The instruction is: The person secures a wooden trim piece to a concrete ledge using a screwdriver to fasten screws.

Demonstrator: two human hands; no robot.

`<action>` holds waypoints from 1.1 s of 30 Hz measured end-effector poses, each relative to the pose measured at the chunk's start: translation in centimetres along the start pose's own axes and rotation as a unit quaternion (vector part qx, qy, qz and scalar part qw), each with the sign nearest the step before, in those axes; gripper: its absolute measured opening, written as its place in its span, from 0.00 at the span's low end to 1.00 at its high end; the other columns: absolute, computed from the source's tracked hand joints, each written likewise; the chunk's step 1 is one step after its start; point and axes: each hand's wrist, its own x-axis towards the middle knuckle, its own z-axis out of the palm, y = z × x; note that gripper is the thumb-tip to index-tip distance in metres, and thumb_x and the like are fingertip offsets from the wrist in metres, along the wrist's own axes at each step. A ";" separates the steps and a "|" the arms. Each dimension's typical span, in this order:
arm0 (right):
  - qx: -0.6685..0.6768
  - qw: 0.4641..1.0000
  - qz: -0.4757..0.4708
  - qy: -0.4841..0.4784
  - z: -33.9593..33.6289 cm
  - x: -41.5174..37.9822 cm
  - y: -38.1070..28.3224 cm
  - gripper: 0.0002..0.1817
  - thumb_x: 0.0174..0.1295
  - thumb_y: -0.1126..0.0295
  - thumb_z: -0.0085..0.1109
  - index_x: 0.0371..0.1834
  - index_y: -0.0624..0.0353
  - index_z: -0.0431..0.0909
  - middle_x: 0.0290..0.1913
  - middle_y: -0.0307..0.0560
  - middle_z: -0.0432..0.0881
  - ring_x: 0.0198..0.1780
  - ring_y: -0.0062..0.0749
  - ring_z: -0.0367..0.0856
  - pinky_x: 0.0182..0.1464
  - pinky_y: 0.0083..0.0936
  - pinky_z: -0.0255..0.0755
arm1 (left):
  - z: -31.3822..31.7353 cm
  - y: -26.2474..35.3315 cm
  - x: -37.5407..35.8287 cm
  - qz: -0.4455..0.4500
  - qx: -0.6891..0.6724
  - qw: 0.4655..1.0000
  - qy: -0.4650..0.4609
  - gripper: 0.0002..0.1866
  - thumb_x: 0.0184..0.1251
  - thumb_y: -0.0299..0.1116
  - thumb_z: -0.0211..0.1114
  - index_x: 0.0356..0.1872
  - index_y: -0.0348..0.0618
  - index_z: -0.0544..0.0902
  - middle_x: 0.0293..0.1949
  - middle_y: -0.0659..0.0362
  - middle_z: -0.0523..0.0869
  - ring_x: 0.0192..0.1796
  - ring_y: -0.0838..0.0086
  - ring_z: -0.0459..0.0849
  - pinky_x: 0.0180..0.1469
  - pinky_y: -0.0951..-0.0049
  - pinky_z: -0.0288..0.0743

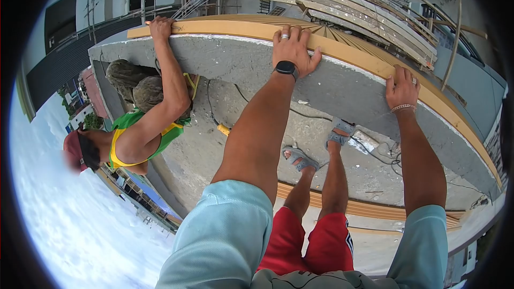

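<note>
A long tan slatted panel (348,52) lies along the top of the grey concrete parapet (225,56), its ribbed face on the outer side. My left hand (294,53), with a ring and a dark watch, holds the panel's near edge around the middle, fingers over the top and thumb out to the right. Farther right, my right hand (403,91), wearing a ring and a bracelet, grips the same edge with its fingers over it. The fingertips of both hands are partly hidden beyond the edge. At the left end, a co-worker's hand (160,29) also holds the panel.
The co-worker (144,134) crouches at the left, against the parapet. Black cables (308,113) and a yellow-orange connector (223,129) lie on the concrete floor near my sandaled feet. More tan slatted panels (375,210) lie behind my feet. Beyond the parapet are scaffold planks (342,13) and a drop.
</note>
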 end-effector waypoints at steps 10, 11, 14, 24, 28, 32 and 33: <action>-0.001 1.000 0.007 -0.015 -0.1 0.1 -0.1 0.24 0.61 0.57 0.48 0.60 0.52 0.69 0.58 0.51 0.74 0.61 0.46 0.72 0.68 0.52 0.54 | -0.2 -0.1 0.0 0.001 -0.002 1.000 0.000 0.28 0.60 0.51 0.55 0.56 0.44 0.76 0.56 0.50 0.76 0.64 0.53 0.68 0.65 0.50 0.56; -0.002 1.000 0.009 -0.017 -0.1 0.1 -0.1 0.24 0.62 0.57 0.48 0.60 0.52 0.69 0.58 0.51 0.74 0.62 0.46 0.72 0.68 0.52 0.54 | -0.3 0.0 0.0 0.000 -0.002 1.000 -0.002 0.28 0.60 0.51 0.55 0.57 0.44 0.76 0.56 0.50 0.76 0.64 0.53 0.68 0.65 0.50 0.56; -0.010 1.000 0.005 -0.010 -0.1 0.0 -0.1 0.23 0.62 0.58 0.48 0.60 0.52 0.70 0.59 0.51 0.74 0.61 0.47 0.72 0.68 0.53 0.54 | -0.1 0.0 0.1 -0.001 -0.005 1.000 -0.006 0.28 0.60 0.52 0.55 0.57 0.44 0.76 0.56 0.50 0.76 0.64 0.53 0.68 0.65 0.51 0.56; -0.005 1.000 0.003 -0.001 -0.1 0.0 -0.2 0.24 0.61 0.58 0.49 0.60 0.53 0.70 0.59 0.52 0.74 0.61 0.48 0.72 0.67 0.52 0.54 | -0.1 -0.2 0.0 0.003 -0.002 1.000 -0.004 0.29 0.60 0.52 0.55 0.57 0.44 0.76 0.56 0.50 0.76 0.64 0.54 0.68 0.65 0.51 0.56; 0.002 1.000 -0.002 0.006 0.0 0.0 0.1 0.24 0.61 0.58 0.49 0.60 0.53 0.70 0.58 0.52 0.74 0.60 0.49 0.73 0.67 0.51 0.54 | 0.2 -0.2 0.0 0.002 -0.007 1.000 -0.003 0.29 0.60 0.52 0.55 0.57 0.44 0.76 0.56 0.50 0.76 0.64 0.54 0.67 0.66 0.51 0.56; 0.000 1.000 -0.002 0.004 -0.1 0.0 -0.1 0.24 0.61 0.58 0.49 0.60 0.53 0.70 0.58 0.52 0.75 0.60 0.49 0.73 0.68 0.51 0.53 | 0.0 -0.1 0.0 -0.001 -0.011 1.000 -0.006 0.29 0.60 0.52 0.55 0.57 0.44 0.76 0.56 0.50 0.75 0.64 0.53 0.67 0.66 0.51 0.55; 0.000 1.000 -0.001 0.004 -0.1 0.0 -0.1 0.24 0.61 0.58 0.49 0.60 0.53 0.70 0.58 0.52 0.75 0.60 0.49 0.73 0.68 0.51 0.53 | 0.0 -0.1 0.0 -0.001 -0.011 1.000 -0.006 0.29 0.60 0.52 0.55 0.57 0.44 0.76 0.56 0.50 0.75 0.64 0.53 0.67 0.66 0.51 0.55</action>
